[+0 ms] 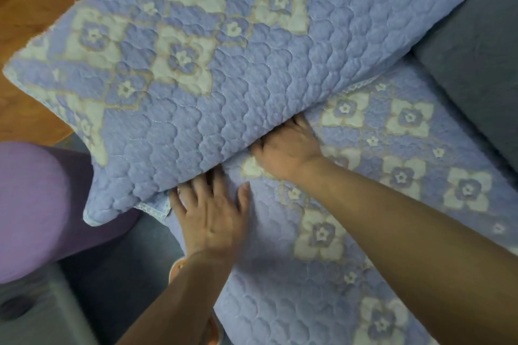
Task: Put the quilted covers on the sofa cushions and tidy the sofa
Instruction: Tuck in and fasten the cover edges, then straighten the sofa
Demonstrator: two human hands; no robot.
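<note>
A large covered cushion (224,59), in lilac quilting with cream flowers, is seen tilted above a second quilted cushion (350,232), which lies on the grey sofa (476,70). The left hand (210,218) is laid flat on the lower cushion, fingers spread and straight, their tips just under the upper cushion's near edge. The right hand (288,148) is pushed in beneath that same edge; its fingertips are hidden, so its grasp cannot be told. Left of the upper cushion, wooden floor (33,8) is visible.
</note>
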